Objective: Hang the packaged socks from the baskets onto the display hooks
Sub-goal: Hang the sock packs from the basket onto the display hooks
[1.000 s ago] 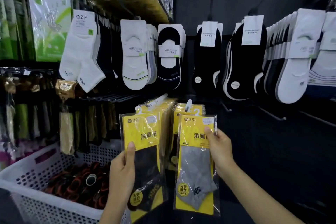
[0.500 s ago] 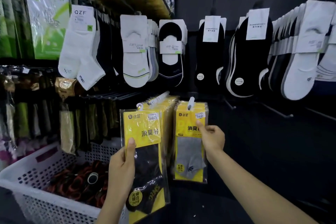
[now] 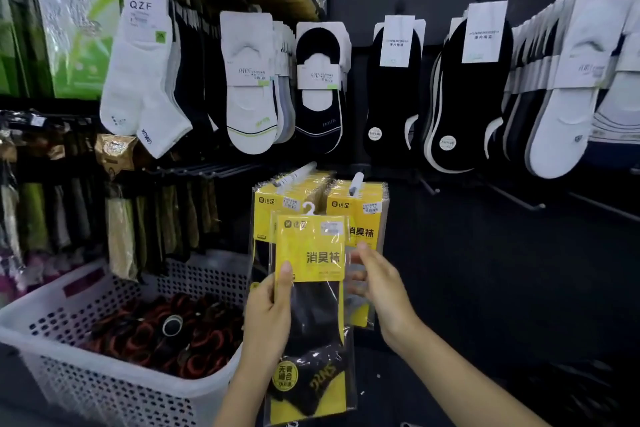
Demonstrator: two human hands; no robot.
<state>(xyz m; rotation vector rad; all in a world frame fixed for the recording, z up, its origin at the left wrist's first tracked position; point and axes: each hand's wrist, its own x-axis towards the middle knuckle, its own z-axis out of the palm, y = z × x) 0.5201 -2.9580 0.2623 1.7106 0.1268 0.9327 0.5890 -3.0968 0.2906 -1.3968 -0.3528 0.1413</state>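
Grip is shared by both hands on one sock pack (image 3: 311, 305), which is held upright in front of the display. Its left edge is pinched by the left hand (image 3: 268, 315), the thumb laid flat on the lower corner of the yellow card and the fingers hidden behind. Its right edge is taken by the right hand (image 3: 379, 288), thumb in front, with curled fingers seen blurred through the clear film. A black sock with yellow trim is seen inside, and a small white hanger (image 3: 308, 209) stands at the pack's top, below the hook tips. Just behind, matching yellow packs are hung in a left row (image 3: 268, 201) and a right row (image 3: 365, 206), carried on a left hook (image 3: 303, 172) and a right hook (image 3: 356, 181). A white perforated basket (image 3: 86, 392) of dark, red-banded rolls is set at lower left. Higher up, white ankle socks (image 3: 138, 87) and low-cut socks (image 3: 318, 87) are hung on cards.
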